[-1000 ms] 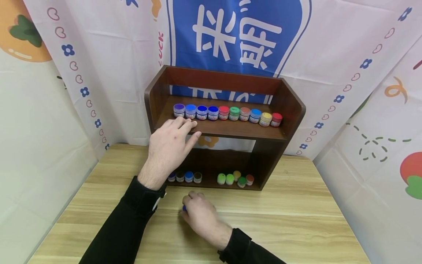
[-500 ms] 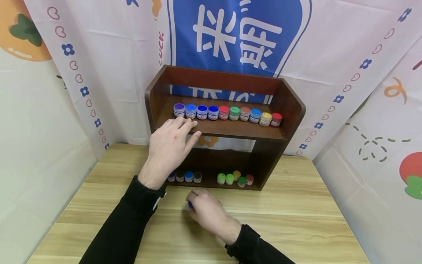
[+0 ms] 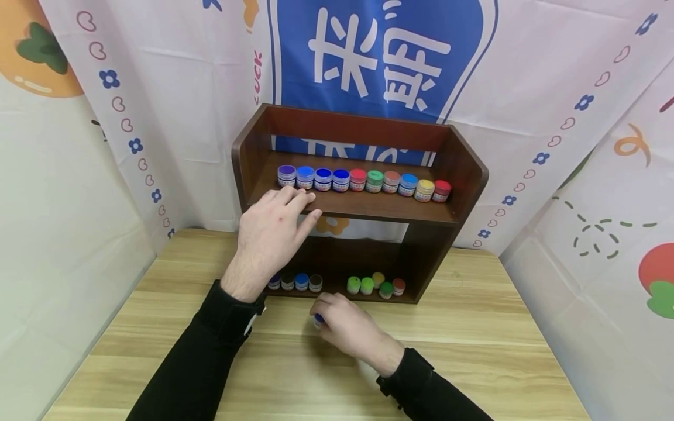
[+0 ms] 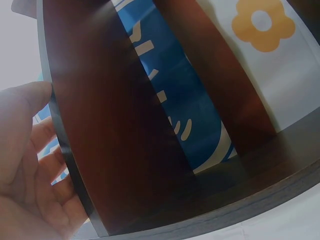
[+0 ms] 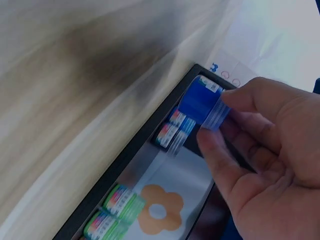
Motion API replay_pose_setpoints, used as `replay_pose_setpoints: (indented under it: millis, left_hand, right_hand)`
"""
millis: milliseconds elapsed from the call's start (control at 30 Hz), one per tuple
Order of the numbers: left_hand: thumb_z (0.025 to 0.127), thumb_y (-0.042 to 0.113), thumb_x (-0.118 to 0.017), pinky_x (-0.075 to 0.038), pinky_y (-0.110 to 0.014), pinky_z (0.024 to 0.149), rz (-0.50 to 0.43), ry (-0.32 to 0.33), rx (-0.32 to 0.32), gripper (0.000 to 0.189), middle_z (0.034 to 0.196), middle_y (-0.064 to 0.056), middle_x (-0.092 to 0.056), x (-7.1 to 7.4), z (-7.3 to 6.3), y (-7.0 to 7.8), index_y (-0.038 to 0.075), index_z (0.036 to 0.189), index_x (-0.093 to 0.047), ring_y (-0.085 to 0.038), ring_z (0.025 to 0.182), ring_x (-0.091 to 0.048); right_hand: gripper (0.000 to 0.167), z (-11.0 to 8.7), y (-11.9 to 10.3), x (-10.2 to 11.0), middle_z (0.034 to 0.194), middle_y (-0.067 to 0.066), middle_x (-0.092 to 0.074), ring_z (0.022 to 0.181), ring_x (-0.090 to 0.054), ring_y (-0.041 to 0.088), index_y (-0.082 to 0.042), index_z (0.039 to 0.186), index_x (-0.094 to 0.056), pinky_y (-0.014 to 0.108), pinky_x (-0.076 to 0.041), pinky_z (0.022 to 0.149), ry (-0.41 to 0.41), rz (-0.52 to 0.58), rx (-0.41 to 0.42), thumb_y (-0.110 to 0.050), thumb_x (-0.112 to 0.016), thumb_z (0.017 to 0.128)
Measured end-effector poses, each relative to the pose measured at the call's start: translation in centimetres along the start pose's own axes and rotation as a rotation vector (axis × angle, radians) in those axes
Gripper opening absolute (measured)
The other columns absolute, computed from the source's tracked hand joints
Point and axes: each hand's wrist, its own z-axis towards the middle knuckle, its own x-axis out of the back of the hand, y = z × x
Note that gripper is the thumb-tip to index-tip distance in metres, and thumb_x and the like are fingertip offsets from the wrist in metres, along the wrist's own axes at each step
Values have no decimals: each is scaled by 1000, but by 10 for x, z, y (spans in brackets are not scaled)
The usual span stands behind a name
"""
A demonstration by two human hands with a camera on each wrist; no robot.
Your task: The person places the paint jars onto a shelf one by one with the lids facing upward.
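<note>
My right hand (image 3: 354,328) pinches a small blue paint jar (image 3: 318,320) just above the table, in front of the shelf. Thumb and fingers grip the blue jar (image 5: 201,102) by its lid end in the right wrist view. My left hand (image 3: 271,234) rests on the front edge of the upper shelf board at its left, fingers laid over the top. In the left wrist view, the thumb of the left hand (image 4: 30,175) touches the edge of the board. Blue-capped jars (image 3: 323,179) stand just beyond those fingertips.
A dark wooden two-tier shelf (image 3: 368,207) stands on the wood-grain table (image 3: 447,351). Its upper tier bears a row of several coloured jars. Below are jars with dark and blue caps (image 3: 301,282) at left and a green-capped group (image 3: 367,285) at right. Printed cloth surrounds it.
My right hand has moved right and slightly toward the shelf, carrying the blue paint jar. My left hand has stayed in place on the upper shelf.
</note>
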Motion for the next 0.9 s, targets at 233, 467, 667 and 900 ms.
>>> replay_pose_setpoints:
  millis: [233, 467, 667, 900]
  left_hand:
    - [118, 53, -70, -73, -50, 97, 1, 7, -2, 47, 136, -10, -84, 0, 0, 0, 18, 146, -82, -36, 128, -81]
    - [118, 53, -70, -73, -49, 98, 2, 5, -3, 47, 137, -10, -84, 1, 0, 0, 18, 146, -82, -36, 128, -81]
    - [118, 53, -70, -73, -49, 98, 3, 4, -5, 47, 138, -10, -84, 1, 0, 0, 17, 146, -82, -35, 129, -81]
    - [118, 53, -70, -73, -49, 100, 6, 9, -6, 47, 138, -10, -84, 1, 0, 0, 17, 145, -82, -35, 129, -81]
  right_hand:
    - [27, -1, 18, 7, 135, 7, -82, 122, -79, 22, -6, 130, -85, 32, -69, 106, -38, 54, 63, 1, -83, 104]
    - [30, 1, 37, 14, 140, 6, -80, 130, -78, 21, -6, 134, -83, 31, -68, 112, -80, 92, 137, 3, -78, 106]
    - [31, 8, 56, 22, 146, 5, -78, 136, -77, 21, -7, 138, -82, 34, -66, 118, -140, 128, 163, 0, -77, 109]
    - [31, 18, 75, 27, 147, 6, -77, 136, -76, 23, -6, 138, -81, 37, -67, 117, -133, 141, 148, 2, -77, 109]
